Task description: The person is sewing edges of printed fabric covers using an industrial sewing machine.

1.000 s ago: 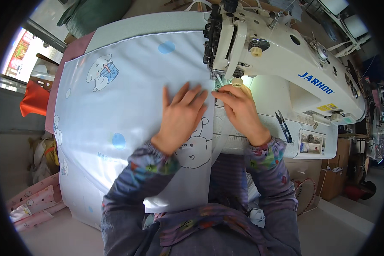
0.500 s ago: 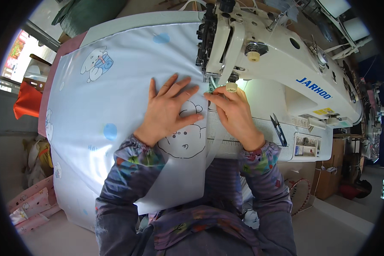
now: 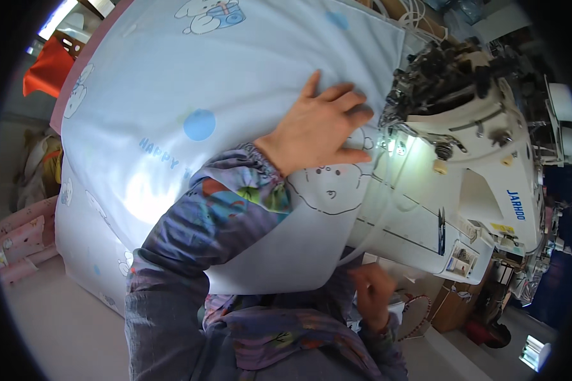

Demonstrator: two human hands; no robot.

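Head view: large pale-blue cloth (image 3: 254, 82) covers the L & middle of the table (image 3: 403, 236), its R edge running up next to the sewing machine (image 3: 470, 114); cloth is printed w/ cartoon animals, blue dots & blue lettering, w/ soft creases nr the hand & a bright glare patch lower L; L hand (image 3: 327, 127) lies palm down on the cloth nr its R edge, grip spread, fingers fanned, thumb pointing R just above a line-drawn animal face (image 3: 330, 190); R hand (image 3: 374, 289) is low, off the tabletop, nr the person's lap & the cloth's btm R corner; it's blurred, fingers look bent, can't tell if its grip is pinching anything; narrow whitish strip (image 3: 376, 228) runs from the needle area down past the cloth's R edge, lower end just beside R hand; can't tell if they touch; machine lamp (image 3: 400, 145) is lit, w/ bright light round the needle area; dark snips (image 3: 442, 232) lie on the table R of the strip, nr a small parts tray (image 3: 461, 261); far L, red-orange fabric (image 3: 47, 66) up top & pink printed rolls (image 3: 25, 235) lower down; cardboard box (image 3: 451, 305) stands at lower R
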